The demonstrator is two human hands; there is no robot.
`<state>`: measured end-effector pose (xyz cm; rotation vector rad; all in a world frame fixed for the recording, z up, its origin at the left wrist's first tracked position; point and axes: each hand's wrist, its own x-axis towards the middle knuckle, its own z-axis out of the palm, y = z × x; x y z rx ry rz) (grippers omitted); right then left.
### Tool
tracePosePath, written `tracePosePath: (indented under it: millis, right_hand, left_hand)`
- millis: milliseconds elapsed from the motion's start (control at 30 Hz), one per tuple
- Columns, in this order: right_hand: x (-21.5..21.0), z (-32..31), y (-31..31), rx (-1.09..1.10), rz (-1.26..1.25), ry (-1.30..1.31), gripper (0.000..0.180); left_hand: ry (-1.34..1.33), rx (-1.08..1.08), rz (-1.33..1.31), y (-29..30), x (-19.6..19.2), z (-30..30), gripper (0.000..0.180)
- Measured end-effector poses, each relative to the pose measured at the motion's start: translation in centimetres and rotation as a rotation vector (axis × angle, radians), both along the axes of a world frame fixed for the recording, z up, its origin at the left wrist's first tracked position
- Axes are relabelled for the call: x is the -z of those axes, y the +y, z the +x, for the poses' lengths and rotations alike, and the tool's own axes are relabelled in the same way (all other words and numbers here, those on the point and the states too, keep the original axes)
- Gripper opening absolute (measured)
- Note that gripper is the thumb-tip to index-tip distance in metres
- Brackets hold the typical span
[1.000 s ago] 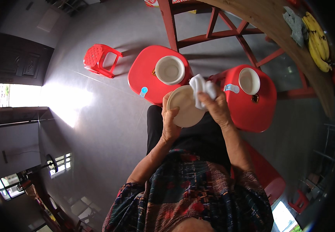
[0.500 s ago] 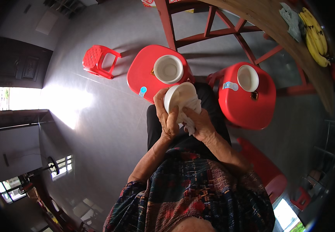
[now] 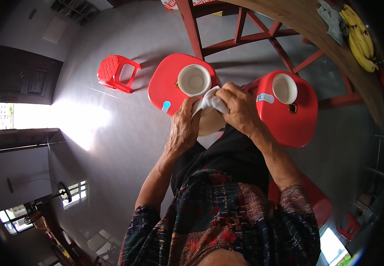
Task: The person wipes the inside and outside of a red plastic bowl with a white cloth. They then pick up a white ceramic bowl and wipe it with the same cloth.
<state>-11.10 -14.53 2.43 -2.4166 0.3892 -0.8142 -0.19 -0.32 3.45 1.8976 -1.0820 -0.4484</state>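
Over my lap, between both hands, is a cream-white bowl (image 3: pixel 210 123), tipped and partly covered by my fingers. A white cloth (image 3: pixel 213 100) is folded over its upper edge. My left hand (image 3: pixel 184 126) is closed on the bowl's left side. My right hand (image 3: pixel 240 108) pinches the cloth against the bowl's upper right edge; its fingertips are partly hidden. Just beyond my hands, a second white bowl (image 3: pixel 194 80) stands upright on a red plastic stool (image 3: pixel 163 84). Another white bowl (image 3: pixel 284 89) rests on the red stool (image 3: pixel 285 128) to the right.
A small red stool (image 3: pixel 110 73) stands on the grey floor at the far left. At the upper right, a wooden table (image 3: pixel 342 53) on red legs holds bananas (image 3: pixel 359 42) and a crumpled grey bag (image 3: pixel 332 22). Another red seat (image 3: pixel 318 201) lies behind my right elbow.
The bowl has turned and dropped lower between my hands. My right hand has moved up and right with the cloth, from inside the bowl to its upper edge. My left hand has shifted slightly left.
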Motion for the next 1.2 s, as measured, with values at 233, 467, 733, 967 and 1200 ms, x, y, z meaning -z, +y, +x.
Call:
tracePosePath:
  millis: [233, 467, 733, 967, 1200]
  right_hand:
    - [3.4, -0.1, 1.7, 0.123, 0.925, -0.066, 0.023]
    - [4.5, -1.1, 6.4, 0.066, 1.874, -0.143, 0.022]
    - [5.9, -1.2, 3.4, 0.085, 1.235, -0.174, 0.025]
    - [2.5, -0.4, 0.6, 0.049, -0.059, -0.021, 0.016]
    - [-0.5, -0.1, 0.8, -0.119, -0.263, -0.036, 0.025]
  left_hand:
    - [0.15, -0.313, -0.134, -1.2, 1.9, -1.6, 0.023]
    - [0.351, -0.541, -0.386, -2.7, 4.0, -2.9, 0.025]
    - [0.371, -0.389, -0.203, -1.3, 3.2, -2.7, 0.019]
    - [0.157, -0.077, 0.042, -0.1, 2.7, -2.2, 0.034]
    - [0.072, -0.047, 0.078, -0.1, 1.3, -2.5, 0.029]
